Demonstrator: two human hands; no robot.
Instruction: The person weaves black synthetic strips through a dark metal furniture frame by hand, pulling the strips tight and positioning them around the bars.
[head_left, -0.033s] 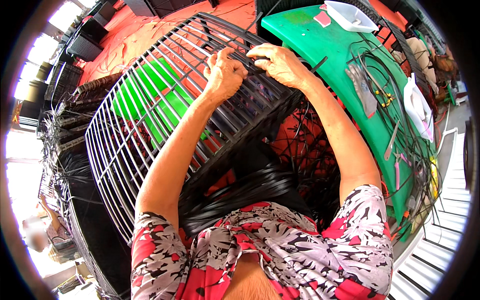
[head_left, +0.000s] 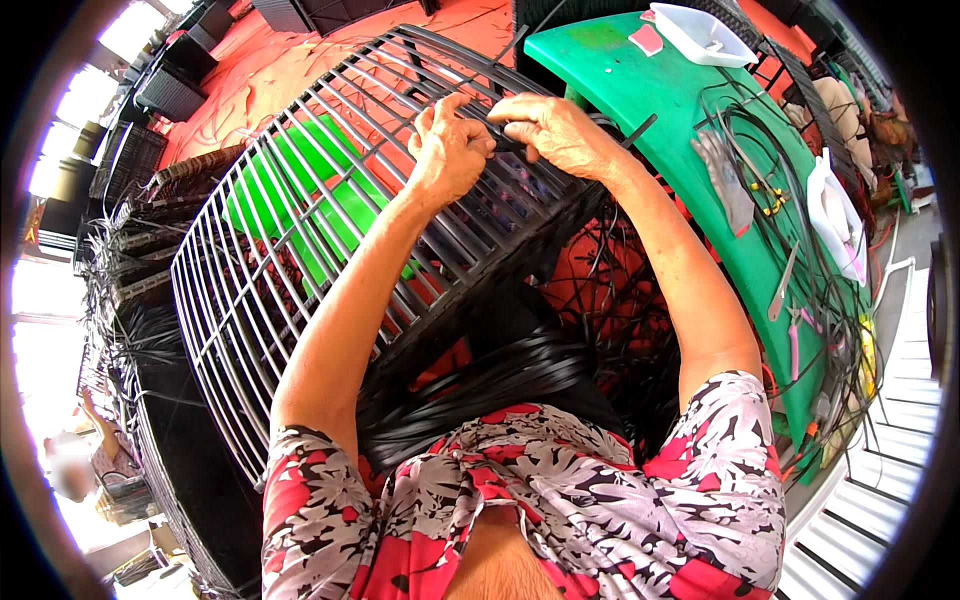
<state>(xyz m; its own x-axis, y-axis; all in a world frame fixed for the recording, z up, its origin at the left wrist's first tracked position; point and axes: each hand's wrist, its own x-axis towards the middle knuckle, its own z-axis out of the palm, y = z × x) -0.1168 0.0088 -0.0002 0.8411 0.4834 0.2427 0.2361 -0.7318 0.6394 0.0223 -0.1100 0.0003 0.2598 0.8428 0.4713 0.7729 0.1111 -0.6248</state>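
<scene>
Where the barred metal frame (head_left: 262,268) fills our view from nine to twelve o'clock, we judge it stiff and awkwardly broad rather than fragile, with slim bars that may be smooth under the fingers. We would take hold of it at the outer rim or where a crossbar meets the bars. Its rods are dark grey, glossy in the light and closely spaced; along the side facing four o'clock runs a black woven edge (head_left: 520,255).

The left hand (head_left: 450,150), just short of twelve, rests on the bars with its fingers curled; the right hand (head_left: 562,135), near one o'clock, has its fingers bent narrowly toward it. We cannot tell whether either pinches a strand. Toward six o'clock from the hands lies a bundle of shiny black strips (head_left: 500,375), apparently soft and slippery. A green table (head_left: 610,60) curves from one to four o'clock.
</scene>
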